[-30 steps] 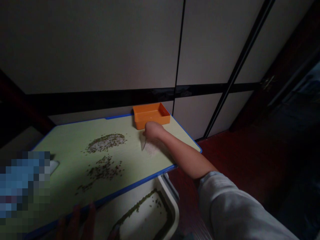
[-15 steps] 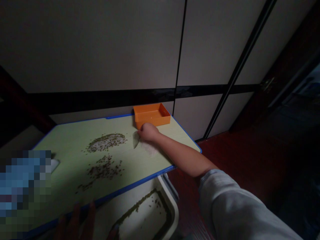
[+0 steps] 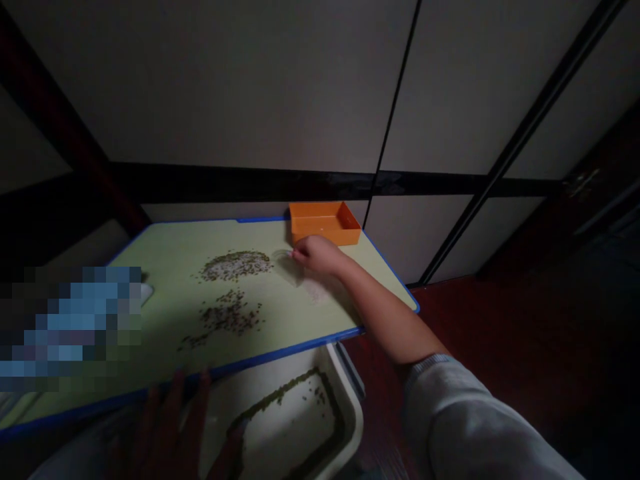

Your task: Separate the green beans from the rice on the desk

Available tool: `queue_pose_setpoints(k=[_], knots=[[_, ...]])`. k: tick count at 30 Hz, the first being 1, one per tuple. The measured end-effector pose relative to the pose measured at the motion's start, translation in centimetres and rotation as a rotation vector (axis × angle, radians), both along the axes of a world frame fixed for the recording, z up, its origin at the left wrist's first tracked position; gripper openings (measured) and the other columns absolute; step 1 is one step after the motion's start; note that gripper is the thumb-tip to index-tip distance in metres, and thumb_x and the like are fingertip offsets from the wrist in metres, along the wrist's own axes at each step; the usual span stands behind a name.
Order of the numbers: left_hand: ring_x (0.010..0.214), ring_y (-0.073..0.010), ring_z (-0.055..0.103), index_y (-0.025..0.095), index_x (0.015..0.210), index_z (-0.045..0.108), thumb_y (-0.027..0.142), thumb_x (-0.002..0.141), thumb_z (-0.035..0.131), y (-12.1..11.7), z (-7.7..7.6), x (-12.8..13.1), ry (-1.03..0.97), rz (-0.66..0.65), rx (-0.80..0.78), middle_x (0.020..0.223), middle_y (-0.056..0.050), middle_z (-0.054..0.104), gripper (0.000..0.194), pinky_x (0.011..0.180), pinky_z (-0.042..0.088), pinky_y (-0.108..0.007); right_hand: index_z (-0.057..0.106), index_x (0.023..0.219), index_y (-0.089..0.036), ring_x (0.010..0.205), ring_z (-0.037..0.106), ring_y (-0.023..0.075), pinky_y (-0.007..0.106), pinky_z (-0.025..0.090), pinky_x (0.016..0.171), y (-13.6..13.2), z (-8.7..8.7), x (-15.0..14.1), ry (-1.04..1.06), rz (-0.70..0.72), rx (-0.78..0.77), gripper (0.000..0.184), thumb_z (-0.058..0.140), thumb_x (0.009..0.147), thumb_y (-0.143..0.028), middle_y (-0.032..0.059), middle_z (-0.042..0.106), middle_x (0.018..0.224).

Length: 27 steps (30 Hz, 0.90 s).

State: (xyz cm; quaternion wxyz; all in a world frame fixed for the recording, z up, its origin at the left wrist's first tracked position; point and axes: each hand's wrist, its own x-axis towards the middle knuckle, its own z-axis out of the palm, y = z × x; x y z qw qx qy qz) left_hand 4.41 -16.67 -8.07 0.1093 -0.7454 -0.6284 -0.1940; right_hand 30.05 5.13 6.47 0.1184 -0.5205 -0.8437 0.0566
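Note:
My right hand (image 3: 320, 255) is closed around a thin clear plastic piece (image 3: 287, 270), which slants down to the board; its exact kind is hard to make out. Beneath and beside that wrist lies a thin patch of small white grains (image 3: 315, 290) on the pale yellow board (image 3: 175, 247). To the left is a pile of green beans mixed with white grains (image 3: 235, 265), and nearer me a scattered pile of darker beans (image 3: 230, 315). My left hand (image 3: 170, 427), dim at the bottom, has its fingers spread at the board's near blue edge, by a white bin (image 3: 356, 420).
An orange tray (image 3: 325, 235) stands at the board's back right, just behind my right hand. The white bin below the near edge holds green beans along its sides. A blurred blue patch (image 3: 95, 313) covers the left side. Cabinet panels (image 3: 250, 87) rise behind.
My right hand first moved left with the clear plastic piece. The view has then turned left, shifting the scene rightward; the piece now tilts more beside the bean pile. My left hand stays spread.

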Motion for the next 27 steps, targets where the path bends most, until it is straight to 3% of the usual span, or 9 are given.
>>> queue_pose_setpoints(k=[4,9,17,27], knots=[[0.145,-0.04,0.014,0.018,0.149,0.018,0.042,0.086,0.039,-0.5,1.0,1.0,0.001,0.045,-0.01,0.156,-0.02,0.022,0.071,0.107,0.023,-0.068,0.071,0.09,-0.014,0.078,0.059,0.0161,0.026,0.029,0.062,-1.2,-0.5,-1.5,-0.087,0.197,0.121,0.033,0.044,0.094,-0.032,0.0098,0.071,0.091],[0.144,-0.0385,0.016,0.016,0.146,0.027,0.045,0.086,0.037,-0.7,1.5,1.5,-0.02,0.079,-0.024,0.154,-0.02,0.028,0.068,0.108,0.023,-0.066,0.07,0.093,-0.013,0.087,0.061,0.0202,0.027,0.035,0.067,-2.0,-1.6,-3.8,-0.156,0.15,0.215,0.036,0.039,0.096,-0.032,0.0122,0.07,0.095],[0.145,-0.0371,0.015,0.016,0.146,0.029,0.047,0.085,0.039,-0.8,1.1,1.4,-0.006,0.09,-0.031,0.155,-0.02,0.026,0.069,0.107,0.023,-0.066,0.068,0.095,-0.011,0.091,0.061,0.0221,0.029,0.041,0.073,-2.0,-3.5,-6.3,-0.186,0.145,0.254,0.039,0.035,0.098,-0.032,0.0142,0.07,0.096],[0.145,-0.038,0.016,0.017,0.143,0.035,0.048,0.083,0.04,-0.8,1.1,1.5,-0.029,0.097,-0.045,0.155,-0.018,0.027,0.069,0.108,0.023,-0.066,0.068,0.098,-0.012,0.093,0.062,0.0207,0.028,0.04,0.075,-0.8,-3.1,-9.4,-0.198,0.235,0.217,0.041,0.036,0.099,-0.036,0.014,0.07,0.101]])
